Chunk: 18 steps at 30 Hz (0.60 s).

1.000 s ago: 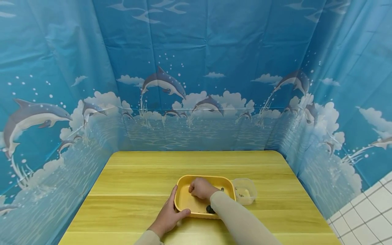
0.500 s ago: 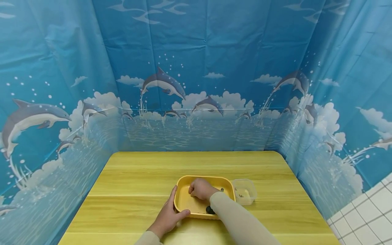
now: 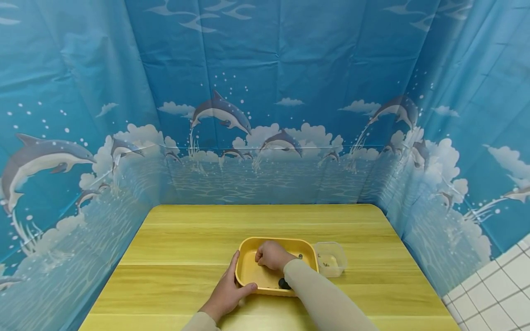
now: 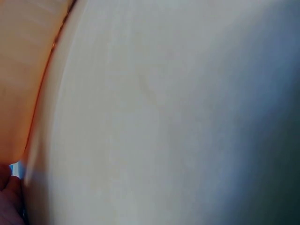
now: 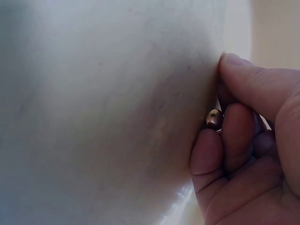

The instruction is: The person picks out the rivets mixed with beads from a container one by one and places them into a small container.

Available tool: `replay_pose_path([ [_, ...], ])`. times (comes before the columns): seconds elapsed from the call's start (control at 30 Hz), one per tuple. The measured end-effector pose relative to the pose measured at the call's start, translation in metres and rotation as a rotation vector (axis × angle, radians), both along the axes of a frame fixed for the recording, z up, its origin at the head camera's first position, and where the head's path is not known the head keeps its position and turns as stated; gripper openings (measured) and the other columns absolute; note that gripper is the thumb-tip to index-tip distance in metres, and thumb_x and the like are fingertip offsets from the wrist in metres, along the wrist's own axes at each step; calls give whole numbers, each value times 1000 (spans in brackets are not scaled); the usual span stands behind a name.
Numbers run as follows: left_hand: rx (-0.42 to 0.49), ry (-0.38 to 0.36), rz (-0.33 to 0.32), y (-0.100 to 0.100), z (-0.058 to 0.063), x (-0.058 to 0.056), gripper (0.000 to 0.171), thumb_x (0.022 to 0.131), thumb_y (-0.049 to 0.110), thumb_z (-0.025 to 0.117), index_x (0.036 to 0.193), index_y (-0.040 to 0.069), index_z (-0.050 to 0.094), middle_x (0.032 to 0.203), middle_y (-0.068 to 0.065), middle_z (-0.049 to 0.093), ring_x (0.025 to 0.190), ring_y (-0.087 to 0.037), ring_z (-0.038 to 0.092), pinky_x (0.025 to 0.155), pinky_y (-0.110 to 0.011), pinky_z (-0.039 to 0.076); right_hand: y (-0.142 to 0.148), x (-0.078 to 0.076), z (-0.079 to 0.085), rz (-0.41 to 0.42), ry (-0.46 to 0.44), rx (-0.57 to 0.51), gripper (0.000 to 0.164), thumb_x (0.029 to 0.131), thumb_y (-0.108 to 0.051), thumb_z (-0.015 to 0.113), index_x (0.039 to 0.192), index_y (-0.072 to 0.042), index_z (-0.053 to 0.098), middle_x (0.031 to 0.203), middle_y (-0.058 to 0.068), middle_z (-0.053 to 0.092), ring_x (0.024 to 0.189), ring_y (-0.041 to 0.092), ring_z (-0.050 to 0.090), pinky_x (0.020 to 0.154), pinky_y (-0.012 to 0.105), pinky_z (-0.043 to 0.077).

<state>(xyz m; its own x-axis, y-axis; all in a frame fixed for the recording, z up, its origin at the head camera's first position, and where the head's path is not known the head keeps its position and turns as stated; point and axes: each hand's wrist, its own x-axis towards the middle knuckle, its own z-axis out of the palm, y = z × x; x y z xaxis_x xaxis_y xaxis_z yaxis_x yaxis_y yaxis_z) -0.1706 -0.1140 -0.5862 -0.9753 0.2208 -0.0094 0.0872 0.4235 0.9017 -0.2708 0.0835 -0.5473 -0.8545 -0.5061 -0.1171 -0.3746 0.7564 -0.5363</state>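
Observation:
In the head view a shallow yellow tray (image 3: 252,287) stands on the table. My left hand (image 3: 227,289) grips its near left corner, the thumb on the front rim and the fingers along the left wall. My right hand (image 3: 273,255) is down inside the tray, its fingers curled. In the right wrist view a small shiny metal ball (image 5: 214,119) sits at the curled fingertips, with the thumb (image 5: 255,84) above it. Dark round pieces (image 3: 283,283) lie by the tray's front wall, partly hidden by the right sleeve. A small grey ball (image 3: 300,256) lies farther back.
Against the tray's right side stands a clear plastic container (image 3: 337,259) with several tiny pieces in it. The wood-grain table (image 3: 186,239) is bordered by a blue dolphin-print curtain (image 3: 265,179) behind and at both sides. White floor tiles (image 3: 497,280) show at right.
Both hands and the tray keep almost the same place. The camera view has shifted very slightly.

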Motion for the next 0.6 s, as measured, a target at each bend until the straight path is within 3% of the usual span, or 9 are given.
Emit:
replay_pose_path([
  [0.6,-11,-11,-1,0,6,4,114,93,44,80,171,17,2,172,-25,25,145,-33,52,107,-19,44,2,1,-2,5,-7,-10,9,92,-9,78,84,-11,78,77,-10,67,67,5,52,65,22,48],
])
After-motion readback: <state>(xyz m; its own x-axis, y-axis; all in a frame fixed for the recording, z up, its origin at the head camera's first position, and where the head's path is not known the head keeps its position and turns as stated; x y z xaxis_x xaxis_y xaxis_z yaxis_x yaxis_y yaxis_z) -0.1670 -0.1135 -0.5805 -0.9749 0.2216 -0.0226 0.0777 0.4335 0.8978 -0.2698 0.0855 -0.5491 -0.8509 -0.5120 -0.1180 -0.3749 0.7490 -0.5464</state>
